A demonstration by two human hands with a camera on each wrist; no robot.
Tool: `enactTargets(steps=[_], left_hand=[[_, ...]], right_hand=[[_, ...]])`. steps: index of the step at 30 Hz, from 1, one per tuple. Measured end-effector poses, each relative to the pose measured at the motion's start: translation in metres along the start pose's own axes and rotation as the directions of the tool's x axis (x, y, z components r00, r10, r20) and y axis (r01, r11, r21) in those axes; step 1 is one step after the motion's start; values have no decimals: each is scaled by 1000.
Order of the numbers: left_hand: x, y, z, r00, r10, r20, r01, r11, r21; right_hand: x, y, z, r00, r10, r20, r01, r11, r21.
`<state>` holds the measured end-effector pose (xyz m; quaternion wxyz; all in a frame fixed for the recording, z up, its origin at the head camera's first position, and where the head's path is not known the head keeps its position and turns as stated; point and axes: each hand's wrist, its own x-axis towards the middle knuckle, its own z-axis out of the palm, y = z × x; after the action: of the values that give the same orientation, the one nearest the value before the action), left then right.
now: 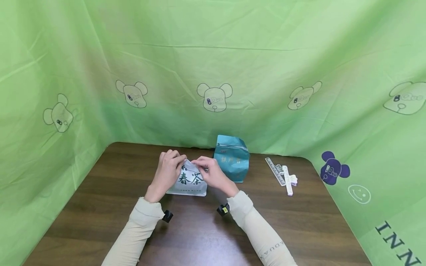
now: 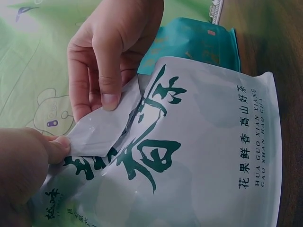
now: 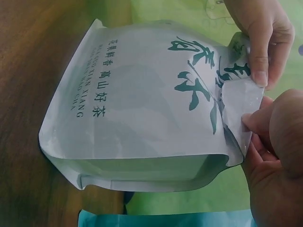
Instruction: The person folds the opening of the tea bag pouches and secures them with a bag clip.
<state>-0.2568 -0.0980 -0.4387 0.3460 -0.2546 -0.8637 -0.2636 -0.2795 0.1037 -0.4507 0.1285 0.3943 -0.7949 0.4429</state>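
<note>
A white tea bag [image 1: 188, 186] with large green characters stands on the table, its top edge partly folded down over the front. My left hand [image 1: 169, 168] pinches the top at the left, thumb on the front face. At the right, my right hand [image 1: 213, 171] pinches the folded flap [image 2: 102, 130] between thumb and fingers. The right wrist view shows the flap creased and slanting across the characters, with both thumbs on it or at its edge. Just right of the white bag stands a teal tea bag [image 1: 233, 162] with gold lettering.
Two white ruler-like clips [image 1: 287, 181] lie crossed on the right of the brown wooden table [image 1: 199, 229]. A green cloth [image 1: 173, 62] printed with bear heads hangs behind and at both sides. Black wrist cameras [image 1: 168, 216] sit at both cuffs.
</note>
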Motion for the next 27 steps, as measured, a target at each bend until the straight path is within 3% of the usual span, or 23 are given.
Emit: enactTargets(steps=[5,11,20,27], left_hand=[[0,0,-1,1000,-12,-2,12,1000,-5],[-2,1,-2,999,-24,-31,23,1000,-11],[-3,0,1,999,-20,-38,20,1000,-8],[-2,1,1,1000,-15,-20,15,1000,-8]], right_hand=[[-1,0,-1,998,63,0,-63,998,-3],[-6,8,2,988,140,-67,-141,990,-4],[-10,13,1,998,17,-55,-19,999,-44],[-14,15,-2,999,26,-33,-27,999,-41]])
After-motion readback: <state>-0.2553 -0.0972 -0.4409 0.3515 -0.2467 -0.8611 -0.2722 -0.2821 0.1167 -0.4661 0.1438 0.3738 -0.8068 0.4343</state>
